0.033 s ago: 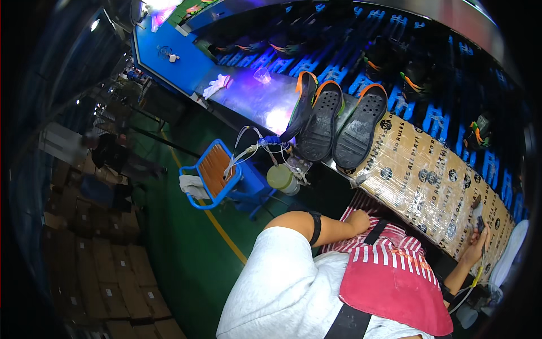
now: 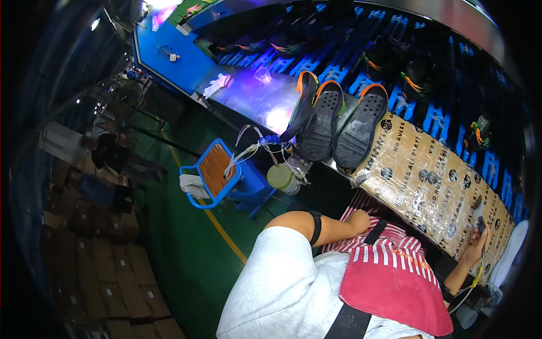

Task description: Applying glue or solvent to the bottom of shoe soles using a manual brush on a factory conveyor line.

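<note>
My left hand [image 2: 358,222] is curled closed against the red and white striped apron [image 2: 389,265]; its fingers hide whatever may be inside. At the right end of the cardboard-covered worktop [image 2: 418,169], my right hand [image 2: 478,243] is closed around a slim tool [image 2: 480,222] with a dark tip, its kind too small to tell. Farther left, three black clogs with orange edging rest across the worktop's end. The right clog [image 2: 361,127] and middle clog [image 2: 320,125] show their perforated toe ends, while the left clog [image 2: 305,104] is tilted on its side. Neither hand touches them.
Behind the worktop runs a rack with blue slats [image 2: 435,121] carrying more dark shoes. A blue-framed chair [image 2: 214,172] stands left, near a lidded jar [image 2: 282,179] and tangled tubing. A white glove [image 2: 216,86] lies on the metal table. Cartons [image 2: 118,271] are stacked lower left.
The person in the left background has shifted slightly. My hands and the clogs stay where they were.
</note>
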The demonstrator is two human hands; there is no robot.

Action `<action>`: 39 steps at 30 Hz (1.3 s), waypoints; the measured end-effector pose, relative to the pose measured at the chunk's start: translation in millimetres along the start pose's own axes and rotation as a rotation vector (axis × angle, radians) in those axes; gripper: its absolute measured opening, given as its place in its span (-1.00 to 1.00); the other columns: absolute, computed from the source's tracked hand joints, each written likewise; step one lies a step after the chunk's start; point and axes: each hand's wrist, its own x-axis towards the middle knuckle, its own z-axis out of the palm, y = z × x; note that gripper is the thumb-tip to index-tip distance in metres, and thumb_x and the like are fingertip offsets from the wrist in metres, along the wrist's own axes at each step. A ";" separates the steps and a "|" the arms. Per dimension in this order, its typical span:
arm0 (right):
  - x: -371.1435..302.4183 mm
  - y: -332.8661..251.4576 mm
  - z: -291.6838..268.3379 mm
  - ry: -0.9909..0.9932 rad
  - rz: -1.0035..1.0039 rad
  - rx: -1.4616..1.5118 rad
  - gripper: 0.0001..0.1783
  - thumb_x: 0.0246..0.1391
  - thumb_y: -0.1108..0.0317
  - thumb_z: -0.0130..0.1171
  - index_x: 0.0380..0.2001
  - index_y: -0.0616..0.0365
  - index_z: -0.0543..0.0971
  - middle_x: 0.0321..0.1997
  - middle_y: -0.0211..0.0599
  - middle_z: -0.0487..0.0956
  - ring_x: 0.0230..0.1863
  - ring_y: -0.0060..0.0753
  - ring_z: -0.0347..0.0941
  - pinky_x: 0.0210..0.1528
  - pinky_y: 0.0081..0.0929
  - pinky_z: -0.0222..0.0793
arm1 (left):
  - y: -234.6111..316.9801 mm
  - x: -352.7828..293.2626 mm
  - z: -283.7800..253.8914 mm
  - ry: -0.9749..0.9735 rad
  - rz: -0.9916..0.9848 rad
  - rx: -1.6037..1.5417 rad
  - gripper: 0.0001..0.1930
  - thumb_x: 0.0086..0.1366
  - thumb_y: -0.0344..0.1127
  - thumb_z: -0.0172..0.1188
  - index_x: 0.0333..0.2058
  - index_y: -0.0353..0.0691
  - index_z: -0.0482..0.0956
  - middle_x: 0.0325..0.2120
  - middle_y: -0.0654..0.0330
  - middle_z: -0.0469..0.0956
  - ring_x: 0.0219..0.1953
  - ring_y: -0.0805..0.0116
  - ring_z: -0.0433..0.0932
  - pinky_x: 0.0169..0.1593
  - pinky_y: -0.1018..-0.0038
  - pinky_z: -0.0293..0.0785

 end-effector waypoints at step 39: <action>6.3 1.7 -2.5 -0.055 -0.038 0.050 -0.65 0.11 0.25 -0.15 -0.12 0.25 0.36 -0.50 -0.40 0.40 -0.61 -0.78 0.19 -0.59 -0.88 0.06 | -0.6 -6.6 4.0 0.059 -0.119 -0.227 -0.77 -0.09 -0.33 -0.05 -0.56 -0.30 0.58 -0.49 -0.07 0.51 -0.38 0.06 0.51 -0.24 0.27 0.40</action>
